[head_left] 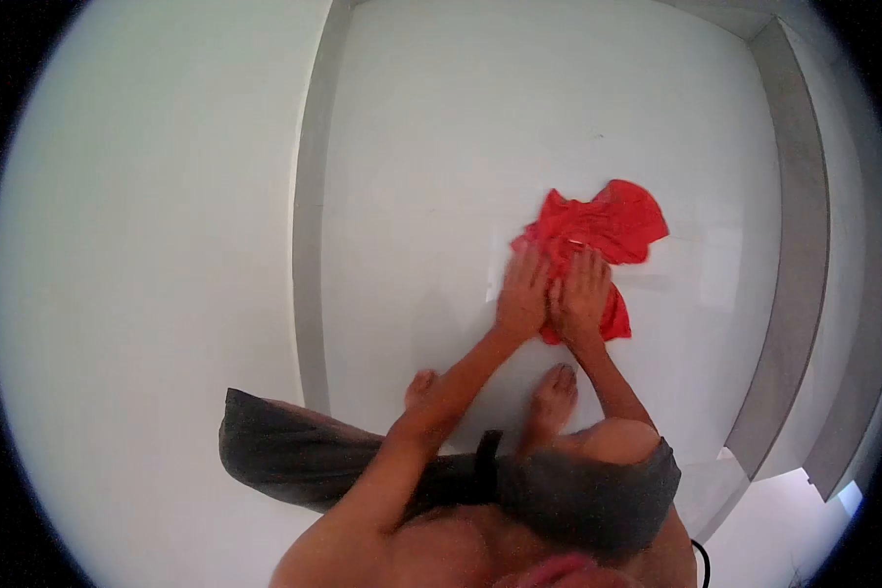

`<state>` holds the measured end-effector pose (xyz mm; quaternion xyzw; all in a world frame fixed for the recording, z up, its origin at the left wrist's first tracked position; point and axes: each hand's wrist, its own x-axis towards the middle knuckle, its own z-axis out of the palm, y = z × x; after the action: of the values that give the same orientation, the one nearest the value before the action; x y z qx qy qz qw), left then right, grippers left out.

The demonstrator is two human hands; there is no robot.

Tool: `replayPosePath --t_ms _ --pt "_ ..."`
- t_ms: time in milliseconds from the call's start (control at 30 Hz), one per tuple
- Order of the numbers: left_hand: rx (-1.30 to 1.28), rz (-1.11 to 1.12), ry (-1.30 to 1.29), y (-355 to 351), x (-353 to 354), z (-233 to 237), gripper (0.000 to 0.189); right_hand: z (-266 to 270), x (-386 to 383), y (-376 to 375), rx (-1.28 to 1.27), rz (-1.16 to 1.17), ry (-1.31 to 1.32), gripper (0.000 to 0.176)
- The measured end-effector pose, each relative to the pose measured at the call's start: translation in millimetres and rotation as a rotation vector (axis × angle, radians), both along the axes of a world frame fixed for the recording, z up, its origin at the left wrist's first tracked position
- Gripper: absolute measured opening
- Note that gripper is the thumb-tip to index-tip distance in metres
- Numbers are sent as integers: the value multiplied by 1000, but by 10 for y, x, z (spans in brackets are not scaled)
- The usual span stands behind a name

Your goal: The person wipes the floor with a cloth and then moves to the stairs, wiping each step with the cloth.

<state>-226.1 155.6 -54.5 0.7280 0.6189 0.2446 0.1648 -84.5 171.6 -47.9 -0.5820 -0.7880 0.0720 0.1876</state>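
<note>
A crumpled red cloth (pixel 629 220) lies on the glossy white floor (pixel 441 127), right of the middle of the view. Both my hands press on it from above, side by side, fingers pointing away from me. My left hand (pixel 525 291) lies flat over the cloth's left edge with its fingers extended. Close beside it, my right hand (pixel 582 292) rests on the middle of the cloth, fingers also stretched out. Part of the cloth shows below and to the right of my right hand.
My bare feet (pixel 555 392) are on the floor just below the cloth. A white wall with a grey skirting (pixel 311 216) runs along the left. On the right are grey-edged steps (pixel 799 235). A black cable (pixel 706 563) shows at the bottom right.
</note>
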Motion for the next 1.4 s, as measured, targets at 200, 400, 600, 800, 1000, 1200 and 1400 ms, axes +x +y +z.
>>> replayPosePath --t_ms 200,400,600,800,1000,1200,1400 --pt "2 349 170 70 -1110 -208 54 213 -1250 668 -328 295 182 53" --pt "-92 561 7 339 -1900 -354 59 -59 -2050 842 41 421 44 54" --pt "43 431 131 681 -1674 -120 57 286 -1639 959 -26 407 -103 54" --pt "6 408 -253 555 -530 41 51 307 -630 648 -124 212 73 50" --pt "36 -155 -65 419 341 36 45 348 544 32 -51 -75 62 54" --pt "133 -367 171 1208 548 350 48 283 447 526 47 -311 -4 54" --pt "126 -122 239 1369 264 -23 50 105 308 1252 42 -65 13 54"
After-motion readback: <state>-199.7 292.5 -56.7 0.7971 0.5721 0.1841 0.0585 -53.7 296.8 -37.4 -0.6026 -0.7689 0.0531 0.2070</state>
